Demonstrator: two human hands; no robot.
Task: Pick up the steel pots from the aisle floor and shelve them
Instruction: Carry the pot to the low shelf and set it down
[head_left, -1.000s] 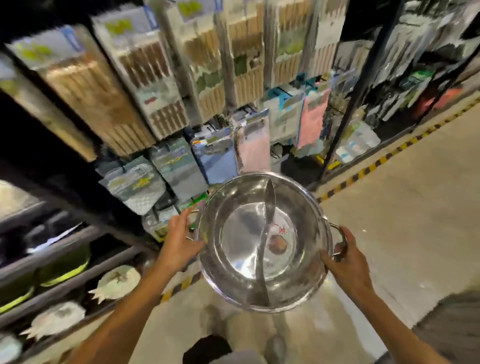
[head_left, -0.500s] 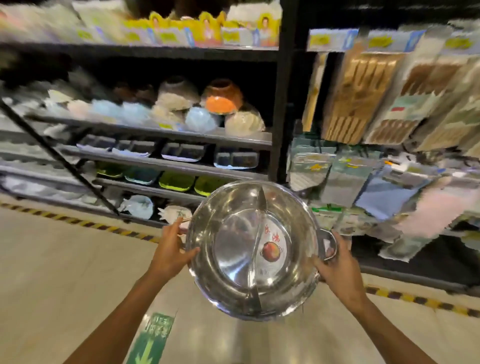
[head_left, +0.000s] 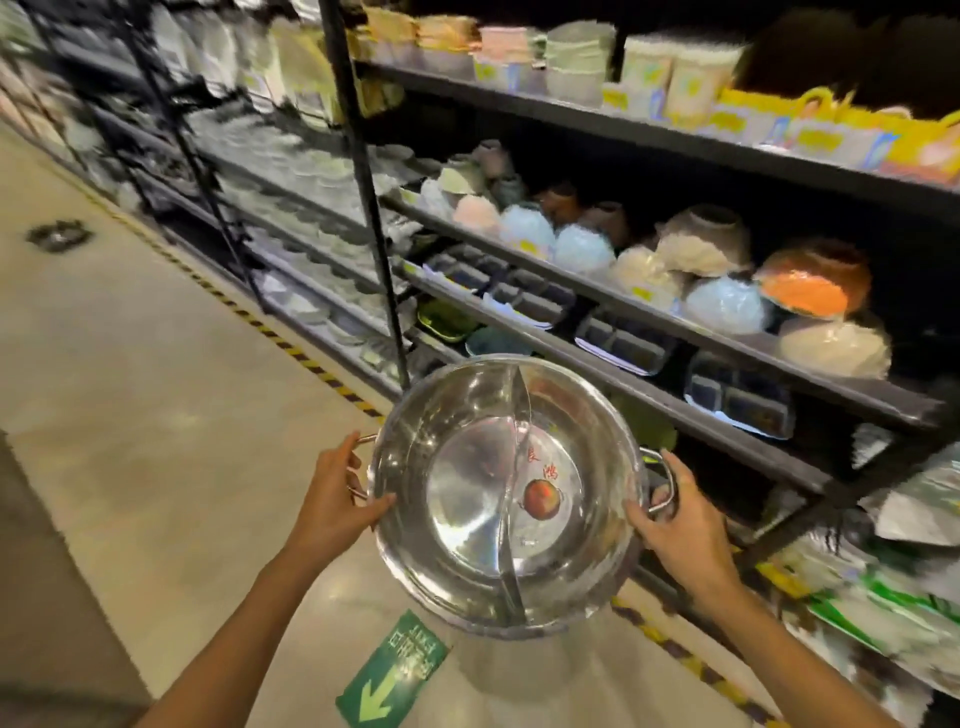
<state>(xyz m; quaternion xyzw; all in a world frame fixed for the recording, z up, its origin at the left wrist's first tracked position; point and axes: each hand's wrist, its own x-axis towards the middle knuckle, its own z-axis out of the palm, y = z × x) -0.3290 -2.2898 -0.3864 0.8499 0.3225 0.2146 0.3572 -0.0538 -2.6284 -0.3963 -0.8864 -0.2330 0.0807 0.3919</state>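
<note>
Head view is showing a shop aisle, and on the far left the bare floor (head_left: 130, 415) is running beside a yellow-and-black warning stripe (head_left: 291, 348). A green arrow sticker (head_left: 395, 670) is lying on the floor just below the pot. Moving right, the left hand (head_left: 332, 499) is clasping the left loop handle (head_left: 358, 467), thumb pressing over the rim. Between the two hands the steel pot (head_left: 509, 499) is hanging in the air above the floor, mouth up and tipped a little toward the camera, a curved divider (head_left: 514, 467) splitting it in two and a round sticker (head_left: 543, 499) sitting on its bottom. Next, the right hand (head_left: 680, 525) is closing round the right loop handle (head_left: 660, 483), fingers wrapping under it. Further right, the dark shelves (head_left: 675, 322) are carrying upturned bowls (head_left: 582, 249) above and divided trays (head_left: 623, 338) below, all packed close together.

I judge the pot is being carried toward a shelf, though no free slot for it is showing. The risks from here, as I see them: the wide rim could be knocking the bowls or the black upright post (head_left: 363, 182) when it is swung in, because the shelf gaps are looking low and crowded. The polished handles could also be slipping if either hand is loosening while the pot is tilting.
</note>
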